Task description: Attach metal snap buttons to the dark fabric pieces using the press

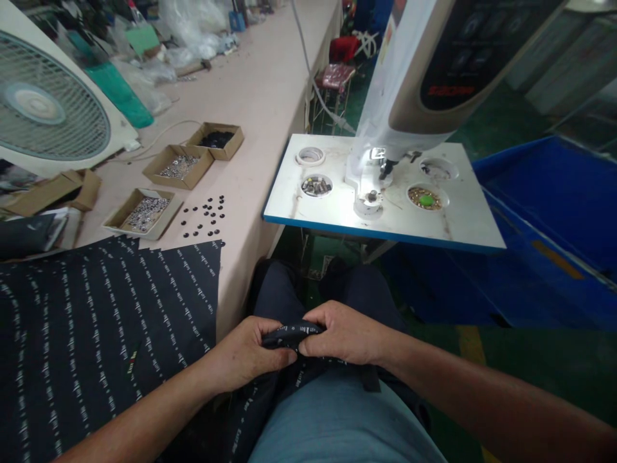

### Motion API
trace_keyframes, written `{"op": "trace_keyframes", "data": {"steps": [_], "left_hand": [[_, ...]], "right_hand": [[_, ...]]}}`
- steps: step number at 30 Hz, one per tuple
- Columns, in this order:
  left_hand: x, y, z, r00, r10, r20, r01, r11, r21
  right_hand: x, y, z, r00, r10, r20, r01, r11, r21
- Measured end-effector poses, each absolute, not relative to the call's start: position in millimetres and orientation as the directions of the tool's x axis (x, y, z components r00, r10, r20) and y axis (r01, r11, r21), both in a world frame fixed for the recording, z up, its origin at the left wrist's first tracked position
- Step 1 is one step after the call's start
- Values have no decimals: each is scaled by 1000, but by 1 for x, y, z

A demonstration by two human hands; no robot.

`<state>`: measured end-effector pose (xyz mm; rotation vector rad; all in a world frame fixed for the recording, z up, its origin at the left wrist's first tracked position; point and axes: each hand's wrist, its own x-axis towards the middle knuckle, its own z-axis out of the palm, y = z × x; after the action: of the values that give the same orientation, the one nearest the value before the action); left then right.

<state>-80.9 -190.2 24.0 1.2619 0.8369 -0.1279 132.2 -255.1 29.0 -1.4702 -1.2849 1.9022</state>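
Note:
Above my lap, my left hand and my right hand both pinch a folded edge of dark printed cloth. White lettering runs along the fold, and the rest of the cloth hangs down over my lap. My thumbs lie close together on the near side of the fold; the fingers behind it are hidden. In front of me stands a snap-fastening press on a white worktop with a blue edge. Round wells in it hold small metal parts and brass-coloured parts.
On the table to the left, several black round buttons lie scattered beside a tray of metal snaps. More dark printed fabric covers the near table end. A fan stands behind. A blue bin is at right.

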Motion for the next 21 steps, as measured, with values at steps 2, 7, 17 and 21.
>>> {"op": "trace_keyframes", "data": {"steps": [2, 7, 17, 21], "left_hand": [[-79, -191, 23, 692, 376, -617, 507, 355, 785], [-72, -195, 19, 669, 448, -593, 457, 381, 804], [-65, -198, -5, 674, 565, -476, 266, 415, 870], [-63, -197, -6, 669, 580, -465, 229, 434, 871]], "right_hand": [[132, -255, 28, -349, 775, -526, 210, -482, -850], [131, -253, 27, -309, 797, -518, 253, -456, -853], [134, -237, 27, -242, 843, -481, 402, -364, -840], [133, -234, 26, -245, 839, -486, 395, -371, -840]]}}
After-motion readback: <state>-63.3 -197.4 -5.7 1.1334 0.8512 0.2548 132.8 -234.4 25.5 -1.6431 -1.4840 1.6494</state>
